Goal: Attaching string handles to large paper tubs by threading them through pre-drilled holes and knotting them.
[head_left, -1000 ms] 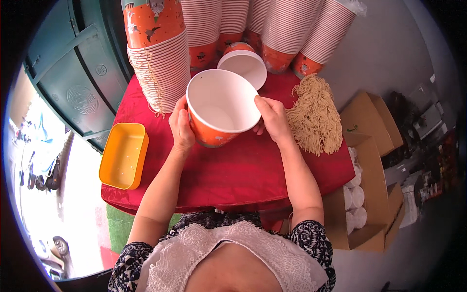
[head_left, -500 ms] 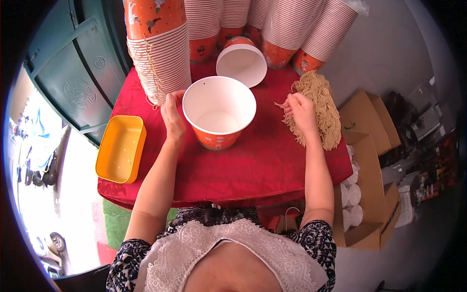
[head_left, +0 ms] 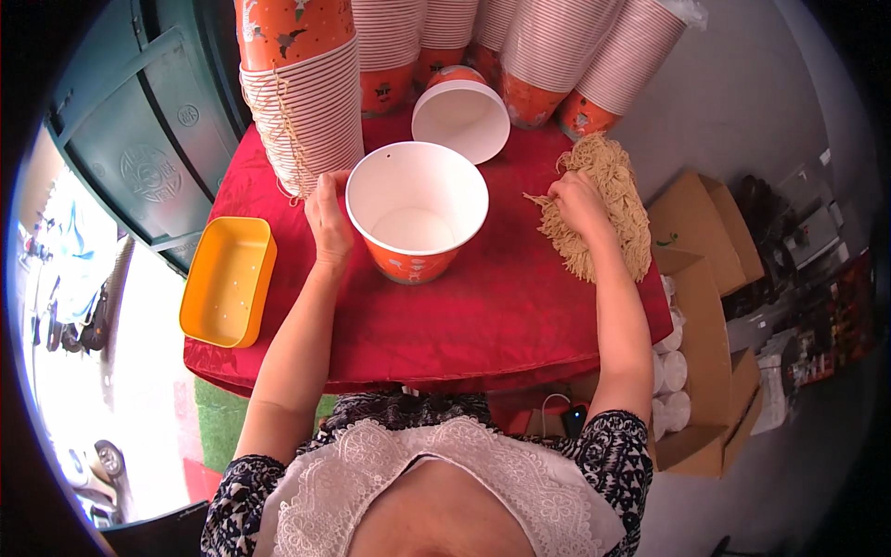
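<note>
An orange paper bucket with a white inside [head_left: 418, 200] stands upright on the table before me, mouth up. A small dark hole shows near its far rim. My left hand [head_left: 329, 223] is against the bucket's left side, fingers stretched and partly hidden behind it. On the right lies a loose heap of beige string [head_left: 620, 209]. My right hand [head_left: 577, 200] is over its left part, fingers pinched together on strands, with a few loose ends poking out to the left. The fingertips are partly hidden.
A red cloth covers the table [head_left: 445, 325]. A nested bucket stack [head_left: 306, 121] with string hanging on it stands at left; more stacks [head_left: 557, 56] are behind. One bucket [head_left: 461, 121] lies tipped. A yellow tray [head_left: 227, 283] sits left. An open cardboard box [head_left: 701, 325] stands right.
My right hand has moved slightly up and over the string heap, its fingers turning down into the strands. My left hand and the bucket have barely moved.
</note>
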